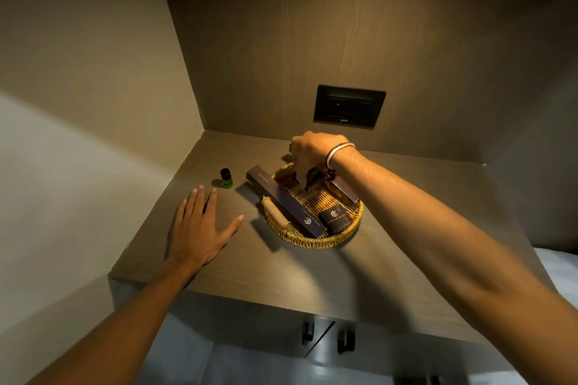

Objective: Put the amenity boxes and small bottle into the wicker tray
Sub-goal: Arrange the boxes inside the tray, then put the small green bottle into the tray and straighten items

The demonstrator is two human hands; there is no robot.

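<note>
A round wicker tray point(316, 242) with wooden handles sits on the counter. A long dark amenity box point(283, 200) lies slanted across its left rim. A small dark box point(336, 218) rests inside near the front, and another box point(345, 191) lies at the right under my wrist. My right hand point(312, 155) hovers over the tray's back part, fingers closed on a small dark box point(312, 180). A small green bottle point(225, 180) with a black cap stands on the counter left of the tray. My left hand point(200, 228) rests flat and open on the counter, just in front of the bottle.
The wooden counter point(281, 275) sits in a corner, with walls at the left and back. A black socket plate point(349, 106) is on the back wall above the tray. Cabinet doors with dark handles point(327, 334) lie below the front edge.
</note>
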